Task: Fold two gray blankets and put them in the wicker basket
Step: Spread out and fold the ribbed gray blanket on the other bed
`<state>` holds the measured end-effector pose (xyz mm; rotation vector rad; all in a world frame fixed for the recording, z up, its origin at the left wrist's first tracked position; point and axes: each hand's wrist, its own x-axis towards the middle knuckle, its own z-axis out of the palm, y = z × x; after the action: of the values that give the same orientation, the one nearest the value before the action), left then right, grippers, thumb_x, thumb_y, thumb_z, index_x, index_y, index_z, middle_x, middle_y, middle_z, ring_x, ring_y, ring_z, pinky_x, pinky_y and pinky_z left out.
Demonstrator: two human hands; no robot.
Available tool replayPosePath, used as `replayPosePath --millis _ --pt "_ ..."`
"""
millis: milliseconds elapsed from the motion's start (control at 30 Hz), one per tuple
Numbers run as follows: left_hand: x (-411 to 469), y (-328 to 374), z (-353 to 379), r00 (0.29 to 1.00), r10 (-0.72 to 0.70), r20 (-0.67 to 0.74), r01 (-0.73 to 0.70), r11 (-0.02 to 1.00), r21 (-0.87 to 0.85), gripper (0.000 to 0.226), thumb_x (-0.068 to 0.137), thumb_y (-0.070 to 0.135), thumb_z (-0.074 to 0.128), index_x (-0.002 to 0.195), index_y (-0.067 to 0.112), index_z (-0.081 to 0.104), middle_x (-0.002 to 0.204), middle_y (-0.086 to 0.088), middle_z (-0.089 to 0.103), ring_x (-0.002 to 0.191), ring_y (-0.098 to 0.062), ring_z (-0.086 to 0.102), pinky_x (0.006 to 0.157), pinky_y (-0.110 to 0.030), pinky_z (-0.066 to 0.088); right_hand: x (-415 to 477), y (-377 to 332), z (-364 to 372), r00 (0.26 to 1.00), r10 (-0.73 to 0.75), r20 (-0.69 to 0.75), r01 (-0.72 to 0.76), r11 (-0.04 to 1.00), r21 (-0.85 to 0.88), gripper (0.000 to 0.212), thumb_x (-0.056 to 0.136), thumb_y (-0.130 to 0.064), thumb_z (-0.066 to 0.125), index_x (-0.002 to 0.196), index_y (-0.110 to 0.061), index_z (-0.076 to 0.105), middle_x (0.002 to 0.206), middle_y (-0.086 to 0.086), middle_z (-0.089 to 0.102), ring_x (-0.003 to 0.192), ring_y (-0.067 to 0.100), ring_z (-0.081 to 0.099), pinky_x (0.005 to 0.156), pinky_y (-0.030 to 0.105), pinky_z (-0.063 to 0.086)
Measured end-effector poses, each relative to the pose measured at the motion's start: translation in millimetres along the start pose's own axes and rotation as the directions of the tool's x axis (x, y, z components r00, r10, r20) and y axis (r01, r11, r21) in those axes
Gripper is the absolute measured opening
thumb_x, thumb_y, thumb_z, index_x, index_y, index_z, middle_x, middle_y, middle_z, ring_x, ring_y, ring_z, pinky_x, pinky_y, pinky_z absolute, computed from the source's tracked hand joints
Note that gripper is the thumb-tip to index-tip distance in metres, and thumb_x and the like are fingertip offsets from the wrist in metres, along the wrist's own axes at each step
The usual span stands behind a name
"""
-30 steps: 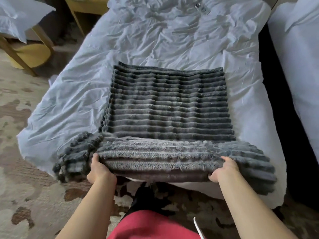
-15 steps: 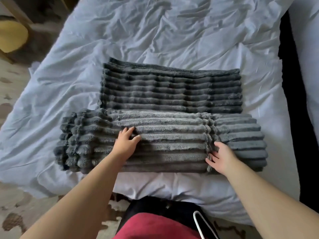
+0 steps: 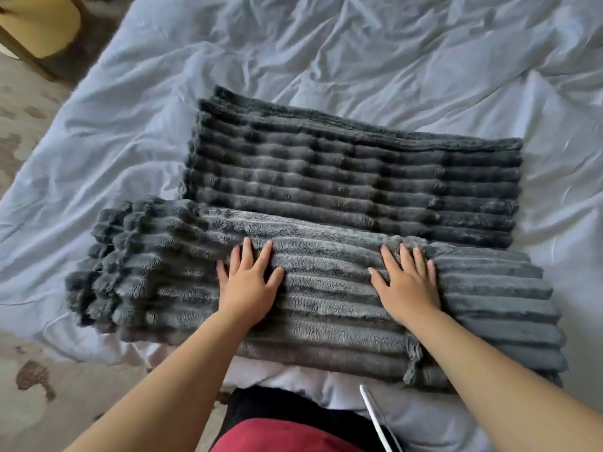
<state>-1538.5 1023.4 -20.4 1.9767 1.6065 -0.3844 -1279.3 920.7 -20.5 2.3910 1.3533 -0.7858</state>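
Note:
A gray ribbed plush blanket [image 3: 342,190] lies on the bed, its near part folded over into a thick band [image 3: 326,321] that covers the lower half. My left hand [image 3: 249,283] lies flat on the folded band left of centre, fingers spread. My right hand [image 3: 408,283] presses flat on the band right of centre, fingers straight. Neither hand grips the fabric. The band's ends stick out past the layer beneath on both sides. No wicker basket and no second blanket show in the head view.
The bed is covered by a wrinkled white sheet [image 3: 326,53]. A yellow chair [image 3: 39,24] stands on patterned carpet [image 3: 39,402] at the far left. A white cable [image 3: 378,422] hangs near my body at the bed's front edge.
Both hands lifted the blanket's near edge, laid it forward over the rest, let go and now lie flat on the fold. The camera moved closer.

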Motion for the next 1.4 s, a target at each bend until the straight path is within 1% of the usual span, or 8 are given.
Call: replayPosePath --millis 267,400,500,700,967,1100,1200,1400 --pt "29.9 3.0 54.0 0.999 -0.035 0.027 0.031 0.993 0.113 0.064 0.096 0.053 0.023 0.152 0.036 -0.003 0.161 -0.001 -0.008 0.146 -0.023 -0.008 0.114 -0.05 -0.011 20.4 -2.0 47.8 0.998 0.05 0.048 -0.047 0.997 -0.058 0.068 0.092 -0.063 0.003 0.152 -0.032 -0.008 0.162 0.002 -0.012 0.148 0.023 -0.015 0.116 0.041 -0.014" --pt "28.0 17.6 29.5 0.992 -0.07 -0.102 0.074 0.997 0.034 0.06 0.089 0.048 0.044 0.146 0.033 0.03 0.153 -0.003 0.029 0.14 -0.024 0.021 0.115 -0.049 0.006 24.2 -9.5 26.4 0.989 0.077 0.126 -0.069 0.996 -0.062 0.064 0.096 -0.059 0.012 0.153 -0.031 0.001 0.162 0.004 -0.002 0.149 0.026 -0.006 0.118 0.044 -0.009" --pt "30.7 36.2 -0.9 0.977 -0.117 -0.176 0.118 0.993 -0.005 0.052 0.082 0.035 0.054 0.134 0.027 0.048 0.139 -0.002 0.045 0.131 -0.025 0.035 0.113 -0.05 0.017 29.5 -19.5 2.1 0.996 0.062 0.065 -0.061 0.998 -0.023 0.056 0.096 -0.052 0.029 0.147 -0.028 0.027 0.153 0.008 0.026 0.142 0.029 0.019 0.12 0.045 0.007" --pt "48.7 82.1 -29.6 0.977 0.112 -0.183 -0.119 0.993 -0.026 0.051 0.091 0.035 0.048 0.141 0.026 0.04 0.151 -0.004 0.032 0.14 -0.021 0.026 0.117 -0.049 0.005 78.5 -36.3 -61.5 0.997 -0.057 0.049 0.047 0.981 0.186 0.053 0.094 -0.039 0.047 0.142 -0.022 0.036 0.145 0.004 0.035 0.126 0.025 0.042 0.097 0.037 0.044" --pt "91.1 71.4 21.5 0.994 0.098 0.049 -0.095 0.993 -0.076 0.064 0.093 0.054 0.038 0.15 0.03 0.022 0.16 0.001 0.015 0.148 -0.019 0.007 0.118 -0.044 -0.005 206.7 -73.3 -122.3 0.983 -0.167 -0.078 0.182 0.949 0.258 0.069 0.089 -0.038 0.061 0.146 -0.021 0.027 0.148 0.009 0.028 0.13 0.031 0.038 0.098 0.041 0.042" --pt "104.1 65.4 35.7 0.994 0.092 0.054 -0.083 0.986 -0.145 0.064 0.091 0.053 0.041 0.149 0.033 0.023 0.16 0.002 0.014 0.146 -0.018 0.008 0.117 -0.041 -0.007 259.2 -86.6 -141.1 0.966 -0.197 -0.168 0.218 0.968 0.121 0.09 0.08 -0.049 0.068 0.149 -0.016 0.02 0.152 0.011 0.02 0.14 0.034 0.023 0.113 0.042 0.027" --pt "111.5 62.6 38.4 0.992 0.09 0.085 -0.075 0.984 -0.159 0.064 0.091 0.053 0.042 0.15 0.033 0.023 0.16 0.002 0.014 0.146 -0.017 0.008 0.117 -0.042 -0.006 282.1 -92.3 -147.4 0.978 -0.195 -0.068 0.202 0.972 0.121 0.105 0.075 -0.055 0.072 0.152 -0.016 0.012 0.156 0.011 0.027 0.14 0.033 0.029 0.116 0.046 0.024" --pt "115.3 65.6 35.8 0.989 0.06 0.132 -0.041 0.989 -0.142 0.064 0.092 0.053 0.041 0.15 0.034 0.021 0.16 0.002 0.011 0.145 -0.018 0.006 0.116 -0.042 -0.007 270.2 -92.5 -146.2 0.973 -0.227 0.026 0.214 0.943 0.255 0.069 0.073 -0.043 0.077 0.13 -0.015 0.052 0.121 0.008 0.06 0.102 0.027 0.056 0.076 0.025 0.037"
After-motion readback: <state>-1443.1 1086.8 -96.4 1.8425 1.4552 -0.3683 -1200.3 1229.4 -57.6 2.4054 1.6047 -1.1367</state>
